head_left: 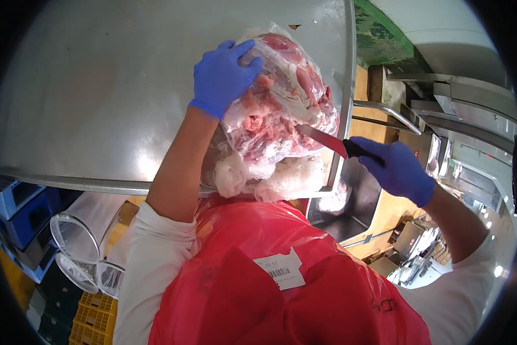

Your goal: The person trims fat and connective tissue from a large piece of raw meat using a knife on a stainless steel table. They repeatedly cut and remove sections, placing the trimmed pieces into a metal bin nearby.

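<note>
A large piece of raw meat [264, 109], pink with white fat, lies on the metal table [109, 86] near its right front corner. Clear plastic wrap [290, 179] surrounds it and bunches up along the table's front edge. My left hand [221, 77], in a blue glove, rests on the upper left of the meat with its fingers spread. In my right hand [399, 167], also gloved in blue, a knife [327, 140] is gripped by its black handle. Its blade points left, and the tip touches or enters the meat's lower right; which of these I cannot tell.
A dark bin [353, 201] stands below the table's right corner, with something pale inside. Clear round containers [74, 238], blue crates [25, 213] and yellow crates [91, 319] sit at lower left. A metal rail [390, 112] juts out at right. My red apron [229, 276] bears a torn label.
</note>
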A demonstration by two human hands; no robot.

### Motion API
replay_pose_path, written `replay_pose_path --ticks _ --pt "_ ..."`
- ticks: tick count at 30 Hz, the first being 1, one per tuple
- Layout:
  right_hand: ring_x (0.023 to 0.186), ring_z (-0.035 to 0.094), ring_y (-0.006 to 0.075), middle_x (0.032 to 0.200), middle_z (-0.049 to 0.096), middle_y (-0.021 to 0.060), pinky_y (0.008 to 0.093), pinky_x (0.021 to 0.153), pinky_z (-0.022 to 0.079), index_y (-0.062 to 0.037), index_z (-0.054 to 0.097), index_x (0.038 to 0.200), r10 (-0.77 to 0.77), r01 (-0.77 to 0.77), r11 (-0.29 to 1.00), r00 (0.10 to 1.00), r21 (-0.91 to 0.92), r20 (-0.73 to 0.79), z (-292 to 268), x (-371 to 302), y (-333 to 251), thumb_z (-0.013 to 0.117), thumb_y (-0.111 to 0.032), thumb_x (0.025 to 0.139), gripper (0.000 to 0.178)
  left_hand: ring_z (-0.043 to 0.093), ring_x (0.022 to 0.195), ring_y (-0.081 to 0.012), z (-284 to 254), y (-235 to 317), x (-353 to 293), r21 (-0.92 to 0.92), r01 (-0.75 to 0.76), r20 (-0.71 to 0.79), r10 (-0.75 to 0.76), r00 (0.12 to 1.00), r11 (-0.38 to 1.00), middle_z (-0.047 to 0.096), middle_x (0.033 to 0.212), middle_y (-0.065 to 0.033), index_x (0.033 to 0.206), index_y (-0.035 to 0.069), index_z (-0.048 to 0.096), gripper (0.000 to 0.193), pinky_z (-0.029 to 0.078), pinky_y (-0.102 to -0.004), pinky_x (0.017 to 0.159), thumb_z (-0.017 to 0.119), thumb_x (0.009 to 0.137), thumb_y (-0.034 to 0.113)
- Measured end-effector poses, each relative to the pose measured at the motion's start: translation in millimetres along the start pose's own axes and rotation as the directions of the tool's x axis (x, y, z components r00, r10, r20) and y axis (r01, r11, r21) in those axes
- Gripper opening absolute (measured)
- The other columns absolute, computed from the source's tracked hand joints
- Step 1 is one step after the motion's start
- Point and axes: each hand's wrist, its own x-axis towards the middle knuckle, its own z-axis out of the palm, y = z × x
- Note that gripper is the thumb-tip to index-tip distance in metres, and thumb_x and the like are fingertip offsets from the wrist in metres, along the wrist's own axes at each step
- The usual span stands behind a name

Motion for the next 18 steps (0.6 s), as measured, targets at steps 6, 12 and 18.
replay_pose_path --ticks 6,12,18 --pt "0.086 0.075 0.0397 0.107 0.077 0.0170 0.0416 0.075 0.060 -0.0156 0.065 0.142 -0.137 0.165 0.980 0.965 0.112 -0.224 70 -2 77 0.071 -0.021 0.099 0.045 0.070 0.112 -0.0386 -2 -1 18 -0.008 0.011 0.084 -0.010 0.996 1.000 0.071 0.128 -0.0148 0.134 0.022 0.072 0.048 0.055 -0.0461 0.099 0.067 0.094 0.049" --pt "0.079 0.074 0.0387 0.095 0.076 0.0205 0.0456 0.070 0.058 -0.0160 0.062 0.144 -0.141 0.211 0.964 0.920 0.160 -0.366 90 -9 64 0.070 -0.024 0.099 0.046 0.067 0.119 -0.0357 6 2 35 -0.042 -0.010 0.203 0.018 0.979 0.999 0.068 0.136 -0.0127 0.139 0.027 0.068 0.050 0.053 -0.0447 0.103 0.065 0.097 0.053" --pt "0.072 0.070 0.0323 0.088 0.067 0.0148 0.0481 0.063 0.054 -0.0083 0.051 0.150 -0.075 -0.077 0.827 0.966 -0.556 -0.246 60 -62 -28 0.068 -0.016 0.094 0.059 0.067 0.121 -0.0358 10 -5 36 -0.075 -0.034 0.240 0.051 0.970 0.997 0.069 0.135 -0.0137 0.138 0.025 0.069 0.050 0.053 -0.0449 0.104 0.065 0.097 0.054"
